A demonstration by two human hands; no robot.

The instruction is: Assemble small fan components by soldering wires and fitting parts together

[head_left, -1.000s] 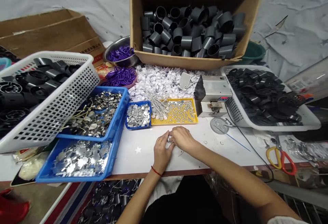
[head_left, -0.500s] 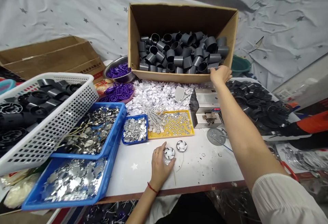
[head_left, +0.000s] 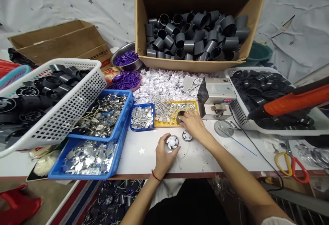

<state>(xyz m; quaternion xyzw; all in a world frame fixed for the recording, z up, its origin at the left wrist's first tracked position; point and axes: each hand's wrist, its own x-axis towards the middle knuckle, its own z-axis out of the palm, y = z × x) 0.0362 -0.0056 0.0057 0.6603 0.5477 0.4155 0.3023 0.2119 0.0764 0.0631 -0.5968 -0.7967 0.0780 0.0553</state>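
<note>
Your right hand (head_left: 192,123) has come back from the rim of the cardboard box (head_left: 190,65), where it was half a second ago, and now holds a dark grey cup (head_left: 180,118) near the front of the yellow tray (head_left: 167,124). Taking the clock from the round, white-bladed fan (head_left: 172,142) in your left hand (head_left: 165,154), that cup sits between twelve and one. Your right fingers are closed on its near right side, and it hangs tilted; whether it touches the tray beneath cannot be told.

Your two hands are apart from each other. Your left thumb and fingers clasp the fan from either side, its blades facing up, just above or on the white table (head_left: 205,160); contact below is hidden. A second fan (head_left: 187,135) lies on the table at two o'clock, partly covered by your right hand.

At ten o'clock you have the small blue tray (head_left: 142,128) of metal pieces, touching the left edge of the yellow one. Farther off at eleven is the steel bowl (head_left: 141,64) of purple rings. The cardboard box stands at twelve, full of grey cups like yours. Between one and two is the metal machine (head_left: 218,96) with a red display, and at three, well apart, lie the scissors (head_left: 291,163).
</note>
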